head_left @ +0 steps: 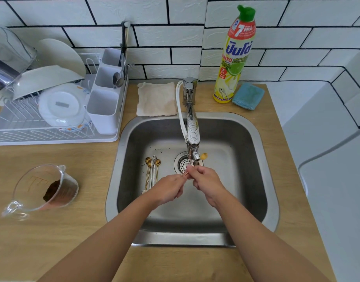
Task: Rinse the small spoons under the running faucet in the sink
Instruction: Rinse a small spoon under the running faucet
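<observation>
Under the faucet [192,137], both hands' grips pinch one small spoon [203,156], bowl far-right; left hand [171,188], right hand [205,180].

Single head-worn wide-angle view, looking forward and down, close over the sink [264,139], counter edges included

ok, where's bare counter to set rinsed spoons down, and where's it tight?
Bare wood lies between the dish rack and measuring jug, along the front edge below the sink, and behind it between the folded cloth and detergent bottle except the faucet base. The rack is crowded.
</observation>
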{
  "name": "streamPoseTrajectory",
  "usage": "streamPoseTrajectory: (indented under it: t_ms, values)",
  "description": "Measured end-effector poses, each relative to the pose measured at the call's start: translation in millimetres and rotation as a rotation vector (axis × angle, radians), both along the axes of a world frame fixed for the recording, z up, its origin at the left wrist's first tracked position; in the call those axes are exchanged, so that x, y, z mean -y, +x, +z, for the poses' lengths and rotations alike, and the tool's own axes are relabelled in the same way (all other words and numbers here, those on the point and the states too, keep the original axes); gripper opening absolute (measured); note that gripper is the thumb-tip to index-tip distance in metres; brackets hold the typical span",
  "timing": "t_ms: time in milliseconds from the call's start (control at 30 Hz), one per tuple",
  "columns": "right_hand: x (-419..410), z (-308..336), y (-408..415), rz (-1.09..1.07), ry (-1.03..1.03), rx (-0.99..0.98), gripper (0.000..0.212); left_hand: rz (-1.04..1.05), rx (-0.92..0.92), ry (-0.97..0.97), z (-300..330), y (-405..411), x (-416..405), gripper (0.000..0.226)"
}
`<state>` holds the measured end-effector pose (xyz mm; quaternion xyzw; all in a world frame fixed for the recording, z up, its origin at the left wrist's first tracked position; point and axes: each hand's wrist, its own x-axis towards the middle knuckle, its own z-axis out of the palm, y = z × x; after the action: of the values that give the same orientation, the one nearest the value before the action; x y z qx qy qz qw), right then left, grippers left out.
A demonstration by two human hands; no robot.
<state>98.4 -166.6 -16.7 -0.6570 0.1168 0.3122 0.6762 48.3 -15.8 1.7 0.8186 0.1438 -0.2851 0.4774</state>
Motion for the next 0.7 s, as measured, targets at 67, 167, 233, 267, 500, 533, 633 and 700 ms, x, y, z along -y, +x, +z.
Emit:
streamPoseTrajectory:
  t_ms: [67,167,233,267,500,533,633,700]
  values:
    - [-0.1,-3.1,-0.3,-0.052,-0.021,-0.025,0.022,-0.089,0.104,0.245,-1.8,1.0,1.2,0.041]
    - [1.8,-4.7,-0.1,-0.062,-0.026,-0.061,0.023,-0.173,0.214,0.403,-6.1,-3.7,1.1,0.031]
    - [2.7,-4.2,0.9,-0.022,-0.029,-0.071,0.025,-0.212,0.237,0.373,-8.7,-8.2,2.3,0.026]
    - [2.5,-3.4,1.4,-0.022,-0.028,-0.07,0.025,-0.216,0.239,0.353,-9.0,-9.8,3.1,0.023]
    - [2.1,-10.6,7.9,-0.143,-0.013,-0.072,0.022,-0.164,0.302,0.3,-10.3,-15.3,1.1,0.021]
    - [2.0,-10.7,5.5,-0.087,-0.02,-0.063,0.016,-0.13,0.287,0.266,-11.7,-16.2,0.0,0.021]
    - [-0.4,-14.2,-4.5,0.1,-0.005,-0.042,0.004,-0.096,0.249,0.24,-17.3,-18.1,-3.0,0.021]
    - [-1.6,-12.8,-4.8,0.112,0.0,-0.028,0.007,-0.133,0.254,0.275,-20.5,-19.2,-4.1,0.02]
